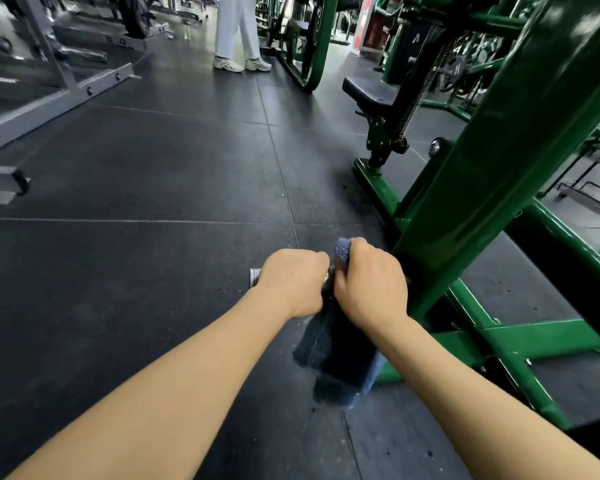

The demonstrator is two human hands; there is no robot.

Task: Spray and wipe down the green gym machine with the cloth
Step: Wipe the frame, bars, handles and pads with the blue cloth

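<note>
Lower centre: my left hand (pixel 293 280) grips the metal handle (pixel 255 277) steady while my right hand (pixel 371 282) clamps the blue cloth (pixel 336 362) around it, beside the green frame (pixel 499 174).

At lower centre of the frame, a short metal bar (pixel 255 277) is gripped by the left hand (pixel 293 280), and a dark blue cloth (pixel 336 355) is held around the same bar by the right hand (pixel 371 282). The green gym machine (pixel 492 174) fills the right side. White-trousered legs (pixel 238 29) are seen at upper centre on the black floor (pixel 153 174).
</note>
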